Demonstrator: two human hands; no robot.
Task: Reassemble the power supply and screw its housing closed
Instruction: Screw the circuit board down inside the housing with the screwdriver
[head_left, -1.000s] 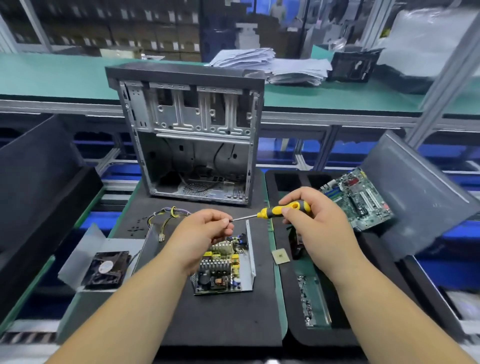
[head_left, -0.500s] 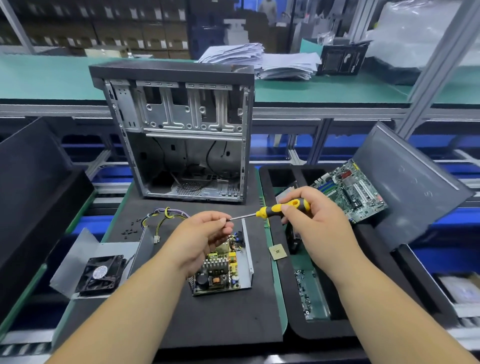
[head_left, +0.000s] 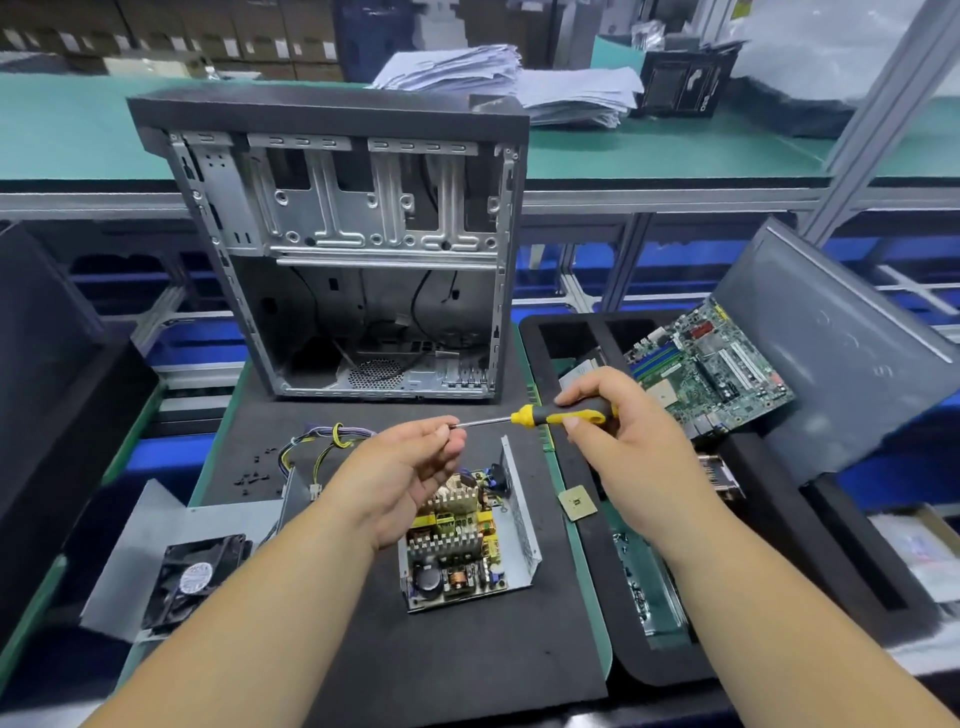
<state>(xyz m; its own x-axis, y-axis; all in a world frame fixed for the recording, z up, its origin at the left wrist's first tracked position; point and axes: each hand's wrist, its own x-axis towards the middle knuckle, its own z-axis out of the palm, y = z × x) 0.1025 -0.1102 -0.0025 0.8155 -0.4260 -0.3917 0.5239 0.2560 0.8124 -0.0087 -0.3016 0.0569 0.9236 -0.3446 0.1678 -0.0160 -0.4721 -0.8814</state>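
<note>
- Right hand is wrapped around the black and yellow handle of the screwdriver, thumb on the near side, fingers curled over the top; the tool lies roughly level, its shaft pointing toward the other hand.
- Left hand is pinched nearly closed at the tip of the shaft, thumb and fingertips meeting around it; whether a screw sits between them cannot be told.
- Both hands hover above the open power supply, which lies on the dark foam mat of the surface; its circuit board faces up and one perforated metal wall stands along its right side.
- Left of the power supply, a bundle of wires loops across the mat, and further left lies a grey cover plate with a fan.
- Behind the power supply stands the empty computer case, open side toward the camera.
- Right of the power supply, just past the mat's edge, a small square chip lies flat; beyond it a black tray holds a motherboard tilted against a grey panel.
- Bare mat stretches in front of the power supply toward the camera.
</note>
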